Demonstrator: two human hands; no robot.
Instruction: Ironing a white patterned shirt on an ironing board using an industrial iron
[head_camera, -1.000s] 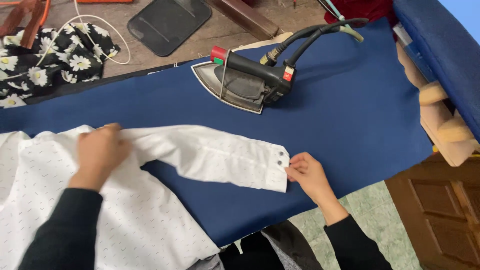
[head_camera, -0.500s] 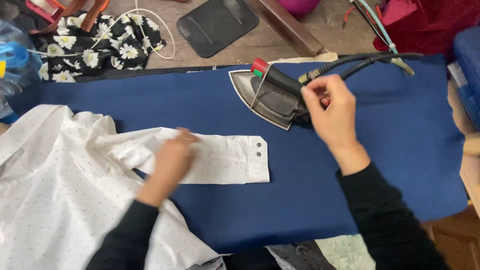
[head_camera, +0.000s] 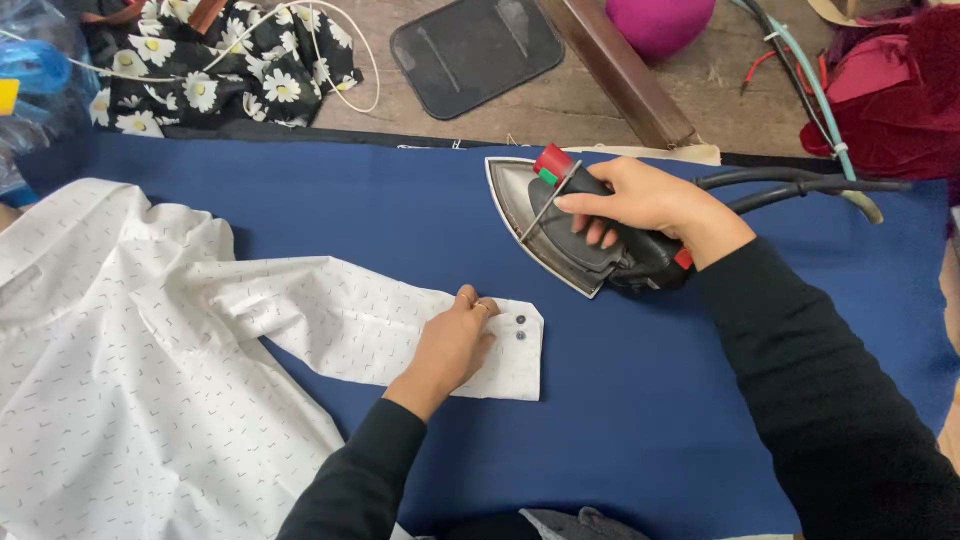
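On the blue counter (head_camera: 400, 215), head view: white shirt (head_camera: 110, 400) spread at left, one sleeve (head_camera: 340, 325) laid out flat toward centre, cuff (head_camera: 515, 355) with two dark buttons at its end. Left hand (head_camera: 452, 348) rests flat, fingers together, pressing the sleeve just beside the cuff; it clamps nothing. Right hand (head_camera: 640, 200) has its grip closed around the handle of the black iron (head_camera: 580, 235), which sits above the cuff, apart from it. Hoses (head_camera: 800, 183) run right. Beyond: floral fabric (head_camera: 215, 70), dark mat (head_camera: 478, 50).
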